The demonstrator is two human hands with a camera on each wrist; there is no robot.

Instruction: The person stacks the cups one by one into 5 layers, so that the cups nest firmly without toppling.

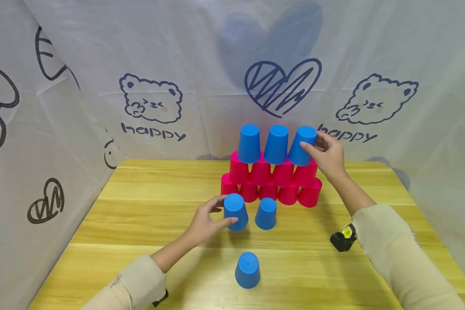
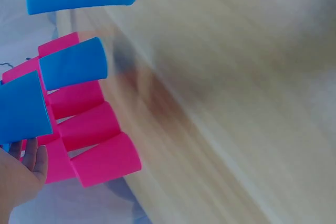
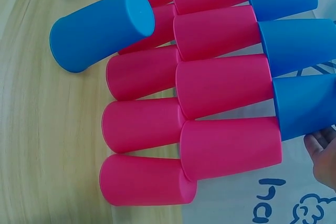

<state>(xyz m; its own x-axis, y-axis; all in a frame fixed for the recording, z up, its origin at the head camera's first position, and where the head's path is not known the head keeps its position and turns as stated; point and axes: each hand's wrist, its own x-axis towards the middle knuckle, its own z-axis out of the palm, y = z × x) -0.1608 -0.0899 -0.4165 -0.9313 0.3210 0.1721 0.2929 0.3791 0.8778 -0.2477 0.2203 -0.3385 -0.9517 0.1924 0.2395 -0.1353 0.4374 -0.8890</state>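
Observation:
My left hand (image 1: 207,219) grips a blue cup (image 1: 235,211) between thumb and fingers, upside down and raised above the table. My right hand (image 1: 329,157) pinches the rightmost blue cup (image 1: 304,146) of the three on top of the stack; in the right wrist view, that cup (image 3: 304,103) touches the pink cup under it. Below these three, several pink cups (image 1: 271,170) form two rows. Between the left hand and the stack's front, another blue cup (image 1: 266,214) stands upside down. A further blue cup (image 1: 248,270) stands nearer to me.
The wooden table (image 1: 159,181) carries the stack near its back edge. A white cloth (image 1: 213,86) with line drawings hangs behind and at the sides. A black device with a yellow part (image 1: 344,237) shows at the right sleeve.

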